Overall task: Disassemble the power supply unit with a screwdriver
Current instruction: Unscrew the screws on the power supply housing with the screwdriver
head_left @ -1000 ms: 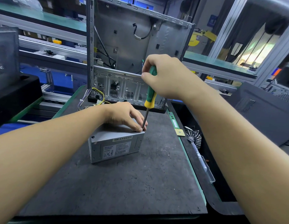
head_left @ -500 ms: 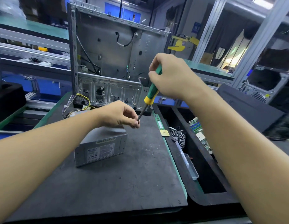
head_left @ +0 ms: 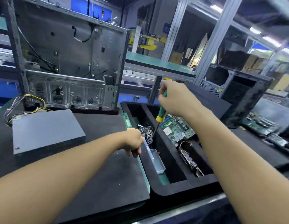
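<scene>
Entry: we found the power supply unit (head_left: pixel 46 130) lying flat on the black mat (head_left: pixel 124 175), left of both hands and touched by neither. Its cable bundle (head_left: pixel 36 99) ran toward the open PC chassis (head_left: pixel 67 62) behind. The right hand (head_left: pixel 174 99) was clamped round the screwdriver (head_left: pixel 161 113), tip down over the foam bin (head_left: pixel 181 185). The left hand (head_left: pixel 134 143) hovered beside the clear tray (head_left: pixel 157 162), fingers curled; we could not tell whether they held anything.

Both arms are bare as far as they show: the left forearm (head_left: pixel 67 172) and right forearm (head_left: pixel 237 151) uncovered down to the wrist, the left hand (head_left: pixel 134 143) and right hand (head_left: pixel 174 98) bare as well.
</scene>
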A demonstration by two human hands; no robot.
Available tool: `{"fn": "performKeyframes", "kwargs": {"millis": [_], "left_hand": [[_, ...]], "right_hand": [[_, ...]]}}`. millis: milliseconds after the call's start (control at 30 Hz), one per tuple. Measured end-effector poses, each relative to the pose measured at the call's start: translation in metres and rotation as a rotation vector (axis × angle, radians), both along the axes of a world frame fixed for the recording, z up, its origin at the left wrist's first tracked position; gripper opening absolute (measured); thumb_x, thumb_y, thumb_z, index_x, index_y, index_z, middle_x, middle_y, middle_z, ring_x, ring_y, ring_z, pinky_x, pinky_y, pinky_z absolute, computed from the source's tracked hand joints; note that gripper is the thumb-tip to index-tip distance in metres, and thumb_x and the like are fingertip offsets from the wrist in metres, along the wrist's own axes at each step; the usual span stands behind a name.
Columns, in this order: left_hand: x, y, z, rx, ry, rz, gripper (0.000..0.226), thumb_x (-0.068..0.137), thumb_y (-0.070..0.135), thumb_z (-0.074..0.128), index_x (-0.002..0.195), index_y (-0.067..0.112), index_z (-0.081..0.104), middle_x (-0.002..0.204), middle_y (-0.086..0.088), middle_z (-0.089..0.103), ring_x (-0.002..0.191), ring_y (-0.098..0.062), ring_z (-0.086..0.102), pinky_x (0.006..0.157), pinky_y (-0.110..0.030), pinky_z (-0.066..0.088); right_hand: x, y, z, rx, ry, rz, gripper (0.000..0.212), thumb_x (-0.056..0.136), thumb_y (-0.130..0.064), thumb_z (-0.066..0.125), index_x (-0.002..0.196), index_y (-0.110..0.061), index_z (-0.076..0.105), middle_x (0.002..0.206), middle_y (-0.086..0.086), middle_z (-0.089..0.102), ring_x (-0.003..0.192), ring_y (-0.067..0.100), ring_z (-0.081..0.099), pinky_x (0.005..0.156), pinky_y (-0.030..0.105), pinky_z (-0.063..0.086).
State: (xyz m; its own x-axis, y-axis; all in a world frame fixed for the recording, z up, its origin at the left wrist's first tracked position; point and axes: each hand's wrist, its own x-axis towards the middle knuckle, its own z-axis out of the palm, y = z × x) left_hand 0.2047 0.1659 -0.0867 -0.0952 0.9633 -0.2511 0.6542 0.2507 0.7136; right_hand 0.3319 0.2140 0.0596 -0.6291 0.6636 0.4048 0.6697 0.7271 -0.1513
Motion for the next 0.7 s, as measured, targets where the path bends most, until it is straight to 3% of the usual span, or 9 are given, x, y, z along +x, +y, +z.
{"fn": "performKeyframes", "kwargs": {"millis": [67,200,400,633,700], "left_hand": [[0.016,0.009,-0.006,-0.01,-0.012,0.028,0.041,0.104,0.007,0.028,0.069,0.006,0.048,0.061,-0.021,0.064,0.046,-0.017,0.056,0.035,-0.019,0.041],[0.037,0.026,-0.015,-0.01,-0.131,0.113,0.032,0.102,0.017,0.039,0.073,0.009,0.05,0.058,-0.009,0.057,0.041,-0.02,0.054,0.039,-0.016,0.036],[0.049,0.048,-0.029,0.048,-0.284,0.142,0.027,0.101,0.014,0.053,0.075,0.009,0.057,0.064,-0.004,0.068,0.052,-0.017,0.065,0.047,-0.021,0.049],[0.052,0.059,-0.035,0.133,-0.113,0.143,0.012,0.09,0.003,0.063,0.082,0.01,0.068,0.065,0.0,0.073,0.056,-0.012,0.068,0.049,-0.02,0.053],[0.054,0.06,-0.034,0.139,-0.069,0.14,0.009,0.089,0.003,0.066,0.089,0.011,0.069,0.075,-0.005,0.076,0.06,-0.015,0.068,0.056,-0.023,0.056]], "right_hand": [[0.014,0.01,-0.004,-0.019,-0.006,-0.037,0.002,0.092,-0.02,0.052,0.091,-0.02,0.053,0.098,0.006,0.059,0.087,0.029,0.055,0.07,0.033,0.04],[0.031,0.023,-0.011,-0.033,-0.007,-0.08,0.005,0.091,-0.021,0.052,0.094,-0.02,0.056,0.097,0.003,0.057,0.087,0.027,0.053,0.071,0.032,0.038],[0.055,0.035,-0.013,0.005,0.004,-0.097,0.002,0.092,-0.021,0.054,0.093,-0.02,0.055,0.092,-0.002,0.054,0.086,0.024,0.05,0.07,0.031,0.036],[0.064,0.039,-0.021,-0.025,0.018,-0.105,0.008,0.094,-0.022,0.053,0.099,-0.018,0.057,0.096,0.0,0.054,0.089,0.027,0.055,0.069,0.033,0.041],[0.062,0.038,-0.022,-0.027,0.019,-0.098,0.008,0.094,-0.022,0.053,0.099,-0.018,0.057,0.098,0.0,0.055,0.09,0.027,0.055,0.071,0.034,0.043]]}}
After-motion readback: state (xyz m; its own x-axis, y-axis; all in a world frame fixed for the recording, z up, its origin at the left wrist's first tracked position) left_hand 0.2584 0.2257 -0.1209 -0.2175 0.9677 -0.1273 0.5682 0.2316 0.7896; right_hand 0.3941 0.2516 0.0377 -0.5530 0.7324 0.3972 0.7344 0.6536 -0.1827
